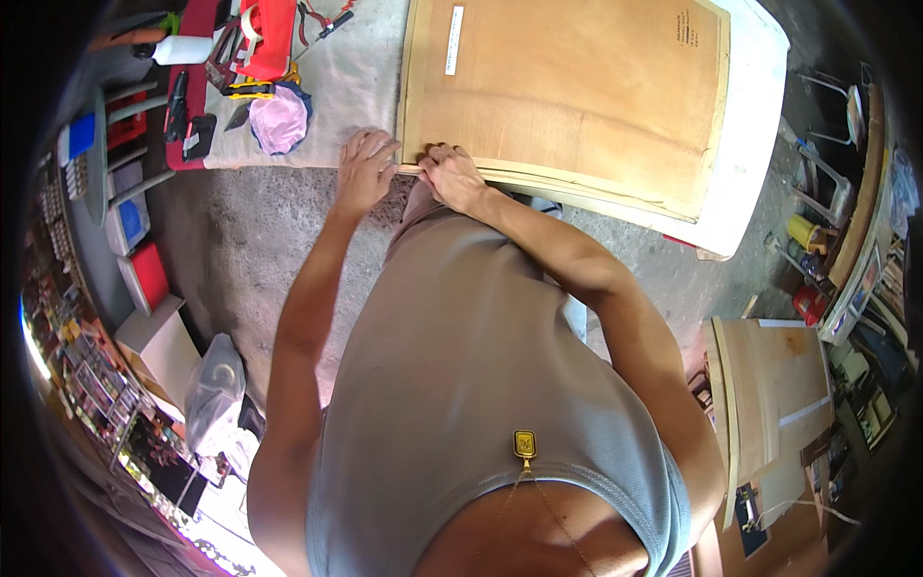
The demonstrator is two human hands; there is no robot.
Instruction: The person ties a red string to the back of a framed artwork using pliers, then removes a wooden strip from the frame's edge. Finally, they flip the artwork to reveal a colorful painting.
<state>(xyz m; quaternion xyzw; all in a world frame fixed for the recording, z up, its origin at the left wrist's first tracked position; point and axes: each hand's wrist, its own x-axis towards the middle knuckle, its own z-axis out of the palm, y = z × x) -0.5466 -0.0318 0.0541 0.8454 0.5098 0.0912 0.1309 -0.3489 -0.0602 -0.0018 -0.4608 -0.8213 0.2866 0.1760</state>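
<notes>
A large light-brown wooden panel [577,87] with thin wooden edging lies on the work table, its near left corner close to my body. My right hand [452,178] is closed over that corner, with its fingers curled onto the panel's edge. Just to its left, my left hand [363,173] rests at the table's front edge. Its fingers lie stretched and slightly apart on the pale cloth [346,77], beside the panel's left edge. The undersides of both hands are hidden, so any small thing beneath them cannot be seen.
On the table's left lie a red tool tray [267,43], a crumpled pink cloth [280,119], a black power drill [177,106] and a white bottle [183,50]. Another wooden panel [779,385] leans at the right. A red-and-white box [146,276] stands left.
</notes>
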